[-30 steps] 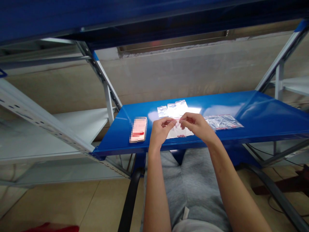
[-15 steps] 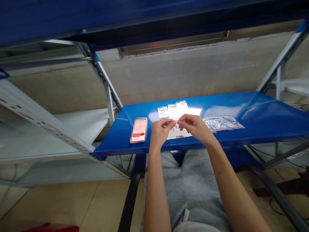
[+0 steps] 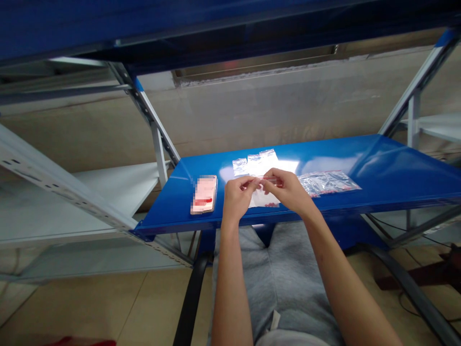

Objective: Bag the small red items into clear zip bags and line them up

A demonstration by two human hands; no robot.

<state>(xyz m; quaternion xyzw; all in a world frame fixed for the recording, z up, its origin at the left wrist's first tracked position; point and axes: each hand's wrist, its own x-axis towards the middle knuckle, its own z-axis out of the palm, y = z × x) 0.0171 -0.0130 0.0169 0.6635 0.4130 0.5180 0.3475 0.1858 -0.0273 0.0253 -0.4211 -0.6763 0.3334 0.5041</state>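
Observation:
Both hands meet over the front of the blue shelf, pinching the upper edge of a small clear zip bag [image 3: 262, 198]. My left hand [image 3: 236, 196] has its thumb and forefinger closed on the left of that edge. Farther along the same edge, my right hand [image 3: 285, 188] pinches it, and a thin red line shows between the fingers. Small red pieces [image 3: 271, 204] lie at the bag's lower end; their kind is too small to tell. Behind the hands are several shiny clear zip bags [image 3: 254, 164], and flat clear bags with red edges [image 3: 331, 182] lie to the right.
A phone [image 3: 203, 194] with a lit, partly blurred screen lies left on the blue shelf [image 3: 389, 168]. Another blue shelf [image 3: 230, 29] hangs overhead. Metal uprights [image 3: 151, 115] stand at the sides, with a wall behind. Black chair arms [image 3: 192, 298] flank my legs.
My right hand has shifted slightly along the bag's top edge, and more of the red line shows. The whole view has moved a little; the other things lie as before.

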